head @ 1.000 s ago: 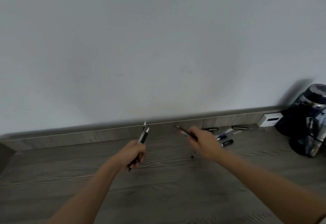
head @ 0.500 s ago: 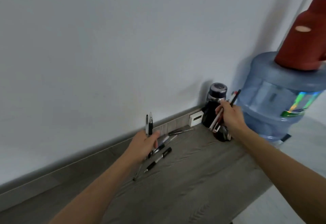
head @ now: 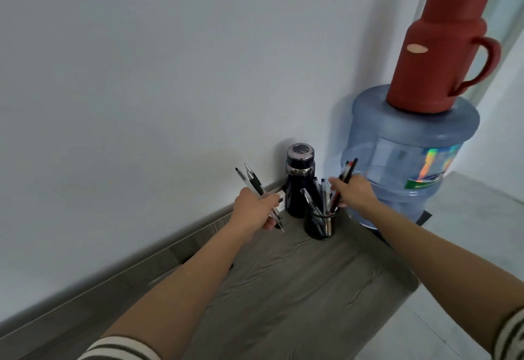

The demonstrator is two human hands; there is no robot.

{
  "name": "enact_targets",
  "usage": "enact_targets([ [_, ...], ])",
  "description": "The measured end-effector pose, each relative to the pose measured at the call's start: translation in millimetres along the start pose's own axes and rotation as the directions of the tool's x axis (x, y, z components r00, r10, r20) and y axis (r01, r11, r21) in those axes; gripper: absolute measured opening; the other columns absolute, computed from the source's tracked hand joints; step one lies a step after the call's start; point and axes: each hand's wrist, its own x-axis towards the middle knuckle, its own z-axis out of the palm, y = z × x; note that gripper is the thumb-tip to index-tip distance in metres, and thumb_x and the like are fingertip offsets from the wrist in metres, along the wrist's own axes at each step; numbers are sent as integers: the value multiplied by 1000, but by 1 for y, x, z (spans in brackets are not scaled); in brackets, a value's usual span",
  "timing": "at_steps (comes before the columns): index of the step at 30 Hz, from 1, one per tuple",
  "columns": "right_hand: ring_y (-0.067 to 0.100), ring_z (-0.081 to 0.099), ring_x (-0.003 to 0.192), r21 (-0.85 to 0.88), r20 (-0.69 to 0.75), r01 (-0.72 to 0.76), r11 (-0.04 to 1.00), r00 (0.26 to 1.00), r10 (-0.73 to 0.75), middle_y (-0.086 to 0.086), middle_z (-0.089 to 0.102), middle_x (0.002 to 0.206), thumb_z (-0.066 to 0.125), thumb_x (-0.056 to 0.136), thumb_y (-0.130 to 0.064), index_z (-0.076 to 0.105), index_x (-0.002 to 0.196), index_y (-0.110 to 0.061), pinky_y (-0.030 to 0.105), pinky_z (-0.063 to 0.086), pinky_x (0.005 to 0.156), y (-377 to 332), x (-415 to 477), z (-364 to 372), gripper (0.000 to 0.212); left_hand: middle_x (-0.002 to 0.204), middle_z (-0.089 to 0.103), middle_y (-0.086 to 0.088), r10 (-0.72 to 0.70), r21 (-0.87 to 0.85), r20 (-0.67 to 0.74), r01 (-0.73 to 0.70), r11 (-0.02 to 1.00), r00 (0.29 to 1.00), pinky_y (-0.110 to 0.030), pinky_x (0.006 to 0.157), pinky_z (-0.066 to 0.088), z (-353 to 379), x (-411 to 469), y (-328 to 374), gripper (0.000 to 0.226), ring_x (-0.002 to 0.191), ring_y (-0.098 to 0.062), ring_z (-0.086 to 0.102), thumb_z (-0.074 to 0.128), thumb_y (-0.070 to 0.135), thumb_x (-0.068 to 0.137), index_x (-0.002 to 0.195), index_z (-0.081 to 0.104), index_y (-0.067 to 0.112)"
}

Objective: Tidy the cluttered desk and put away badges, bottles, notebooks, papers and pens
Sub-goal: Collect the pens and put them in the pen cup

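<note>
**Over the pen cup at the desk's far corner: which fistful goes in first?**

At the wall end of the desk [head: 297, 288], we've got both fists full. Our right hand [head: 354, 193] is curled tight round the right bunch of pens [head: 348, 171] and sits just above and to the right of the black mesh pen cup [head: 319, 225]. That bunch leans up and away to the right, lower ends aimed down at the cup mouth. We reckon it's nearly lined up to drop.

Our left hand [head: 255, 209] clamps the left bunch of pens [head: 253, 182] just left of the cup, in front of the dark bottle [head: 299, 181]. These tilt up and to the left, tips down near the desk. They'd need to swing right and stand up more, so the right hand looks like the nearer one.

Stuff we can't make out:
- whether the right bunch's lower ends are already inside the cup, since the hand and the pens already standing there cover them
- an exact pen count in either fist
- the small white box [head: 280, 199] behind the left knuckles, mostly covered
</note>
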Motion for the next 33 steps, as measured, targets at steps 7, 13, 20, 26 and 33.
enact_targets([
  [7, 20, 40, 47, -1, 216, 6, 1000, 976, -6, 8, 38, 55, 73, 86, -31, 52, 69, -3, 29, 37, 48, 16, -4, -12, 39, 69, 67, -21, -83, -97, 1, 83, 992, 997, -25, 40, 48, 48, 21, 1, 20, 41, -21, 59, 71, 9, 85, 93, 60, -6],
  [13, 17, 52, 66, 324, 157, -140, 936, 983, 92, 10, 64, 87, 64, 88, -52, 70, 97, -9, 27, 41, 54, 38, -7, -34, 44, 81, 71, -20, -93, -194, 23, 96, 976, 995, -30, 50, 55, 87, 42, 10, 13, 54, -24, 66, 72, 6, 82, 91, 65, -1],
  [20, 16, 51, 59, 261, 172, -190, 946, 974, 148, 12, 66, 84, 65, 93, -33, 70, 92, -7, 22, 41, 46, 68, -26, -41, 26, 72, 71, -15, 2, 117, 35, -6, 993, 999, -48, 66, 60, 109, 59, 9, 17, 61, -31, 71, 76, 17, 71, 68, 61, 8],
  [26, 10, 57, 51, 75, 233, -77, 994, 971, 57, 9, 65, 70, 61, 94, -13, 68, 106, -9, 22, 47, 49, 78, -27, -37, 15, 76, 72, -12, 26, 132, 68, -35, 991, 997, -44, 66, 61, 107, 57, 11, 18, 60, -28, 71, 76, 19, 75, 83, 64, 8],
  [33, 7, 56, 44, -144, 193, 102, 984, 978, -73, 4, 69, 63, 61, 94, -16, 66, 104, -16, 23, 52, 54, 75, -28, -19, 12, 81, 67, -12, 49, 81, 17, -50, 995, 999, -33, 50, 57, 75, 56, 9, 18, 61, -26, 67, 71, 24, 84, 87, 62, 9],
])
